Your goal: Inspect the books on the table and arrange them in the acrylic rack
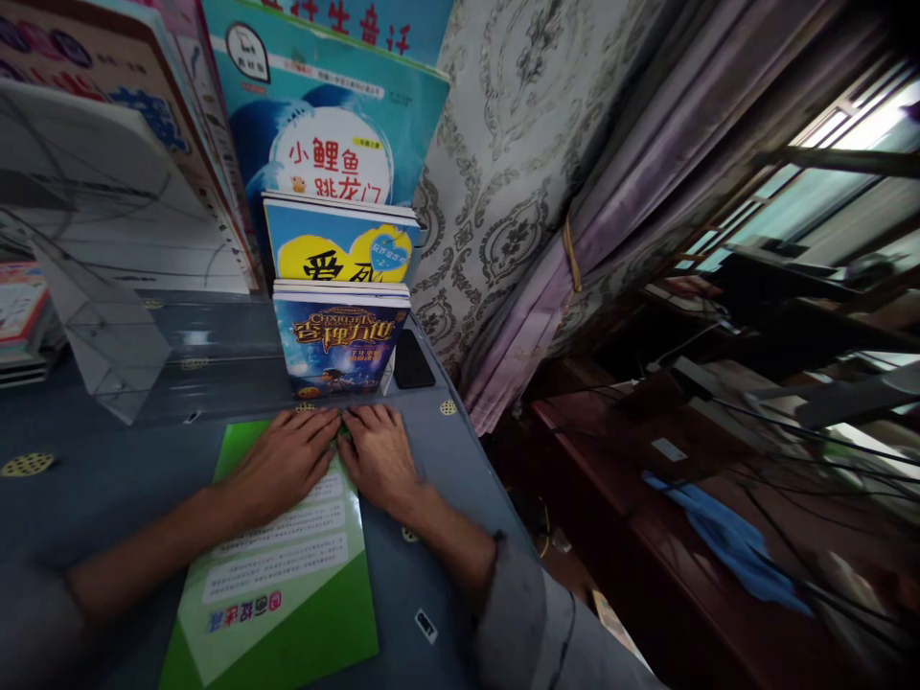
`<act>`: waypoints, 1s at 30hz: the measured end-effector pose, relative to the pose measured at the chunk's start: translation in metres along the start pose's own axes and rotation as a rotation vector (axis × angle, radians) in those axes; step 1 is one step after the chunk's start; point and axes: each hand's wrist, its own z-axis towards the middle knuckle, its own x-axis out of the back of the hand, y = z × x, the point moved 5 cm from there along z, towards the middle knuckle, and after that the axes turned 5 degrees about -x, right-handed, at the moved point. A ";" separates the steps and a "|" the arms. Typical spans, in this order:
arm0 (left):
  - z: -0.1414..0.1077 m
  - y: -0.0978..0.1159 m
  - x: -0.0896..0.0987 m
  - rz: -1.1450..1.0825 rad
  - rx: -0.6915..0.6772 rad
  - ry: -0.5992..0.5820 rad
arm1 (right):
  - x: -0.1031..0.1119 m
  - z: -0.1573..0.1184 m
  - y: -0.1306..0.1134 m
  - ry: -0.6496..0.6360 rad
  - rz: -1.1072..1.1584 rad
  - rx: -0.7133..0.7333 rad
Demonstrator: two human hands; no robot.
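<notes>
A green book [316, 628] lies on the blue-grey desk with a pale text panel on its upward face. My left hand [284, 462] reaches across the book's far part, its fingers bent and close together at the far right corner. From the right, my right hand [379, 458] bends its fingers over that same corner, the thumb toward my left fingertips. Both hands hold the book there, nearly touching; the corner itself is mostly hidden under them. Just beyond my fingertips stands a dark blue book [341, 350] with gold lettering, in front of a blue and yellow book [345, 240].
Taller teal books [402, 115] stand behind. At left are a white bookend [107, 326] and a stack of books [21, 321]. A black phone-like slab [413, 359] lies near the desk's right edge. Beyond it are a curtain [524, 326] and a red-brown table [610, 460] with cables.
</notes>
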 end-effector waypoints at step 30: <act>-0.024 -0.011 0.036 0.346 0.197 -0.302 | 0.021 0.007 0.020 -0.068 0.049 -0.077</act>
